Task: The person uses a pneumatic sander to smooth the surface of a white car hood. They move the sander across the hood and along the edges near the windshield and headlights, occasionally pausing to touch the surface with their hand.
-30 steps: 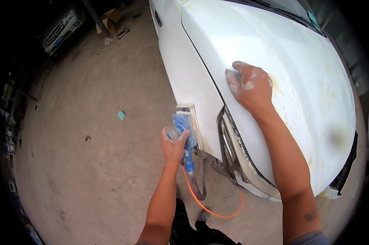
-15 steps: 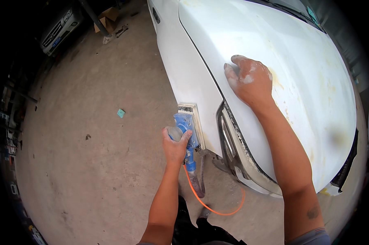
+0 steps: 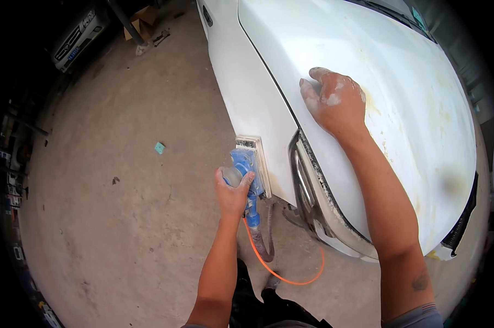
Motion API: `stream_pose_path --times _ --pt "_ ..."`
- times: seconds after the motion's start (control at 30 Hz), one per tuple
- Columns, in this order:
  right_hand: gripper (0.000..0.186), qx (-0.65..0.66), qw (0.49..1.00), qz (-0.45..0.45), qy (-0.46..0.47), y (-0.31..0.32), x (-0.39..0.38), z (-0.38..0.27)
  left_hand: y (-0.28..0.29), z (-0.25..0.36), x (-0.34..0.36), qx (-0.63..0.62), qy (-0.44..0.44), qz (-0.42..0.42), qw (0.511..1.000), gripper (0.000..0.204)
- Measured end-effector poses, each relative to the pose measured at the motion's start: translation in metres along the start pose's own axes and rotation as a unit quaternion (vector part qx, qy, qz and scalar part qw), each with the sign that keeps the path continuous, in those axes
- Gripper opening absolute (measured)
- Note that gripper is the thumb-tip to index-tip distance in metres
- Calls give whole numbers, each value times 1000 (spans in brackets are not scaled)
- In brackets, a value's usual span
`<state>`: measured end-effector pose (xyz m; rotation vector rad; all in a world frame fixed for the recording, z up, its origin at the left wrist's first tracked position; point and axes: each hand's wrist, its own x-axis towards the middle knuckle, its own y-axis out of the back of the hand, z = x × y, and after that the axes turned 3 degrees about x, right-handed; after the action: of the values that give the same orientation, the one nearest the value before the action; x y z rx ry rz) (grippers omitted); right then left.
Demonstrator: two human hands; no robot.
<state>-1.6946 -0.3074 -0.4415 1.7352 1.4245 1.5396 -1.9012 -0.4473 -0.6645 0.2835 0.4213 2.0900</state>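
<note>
My left hand (image 3: 233, 191) is closed around the round grey-topped head of a blue power sander (image 3: 246, 164). The sander's flat rectangular pad (image 3: 262, 169) lies against the side of a white car's front fender (image 3: 258, 98), just beside the headlight (image 3: 310, 191). From its lower end hang a dusty dark hose (image 3: 262, 246) and an orange air line (image 3: 269, 269). On the white hood (image 3: 400, 87), my right hand (image 3: 335, 104) rests with bent fingers, thumb and forefinger apart and nothing visible in it. White dust coats the fingers of both hands.
A small teal piece (image 3: 159, 147) lies on the concrete floor (image 3: 121, 218) to the left. At the far left, another car (image 3: 80, 41) stands near a post and an open cardboard box (image 3: 142, 23). The orange line loops low near my feet.
The whole view has shifted slightly. The sander stays against the fender in my left hand, and my right hand remains on the hood.
</note>
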Motion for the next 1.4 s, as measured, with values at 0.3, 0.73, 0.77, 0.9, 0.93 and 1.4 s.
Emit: stream_pose_path --times 0.3,0.73,0.77,0.9,0.93,1.4 --pt "29 10 997 65 41 8 20 3 21 66 55 67 -4 -5 998 72" --pt "32 7 999 35 17 -19 -5 -5 24 13 76 -43 51 -37 997 70" --pt "33 9 999 34 14 -21 -4 -6 27 17 82 -41 56 -35 997 69" --pt "34 -9 1000 15 -10 -18 -2 -9 17 -9 8 14 37 -16 999 73" --pt "34 -11 1000 17 -12 -16 -3 -8 16 -4 -19 1 50 -15 999 75" --pt "35 -14 1000 21 -17 -32 -17 -28 49 10 46 35 79 -43 995 79"
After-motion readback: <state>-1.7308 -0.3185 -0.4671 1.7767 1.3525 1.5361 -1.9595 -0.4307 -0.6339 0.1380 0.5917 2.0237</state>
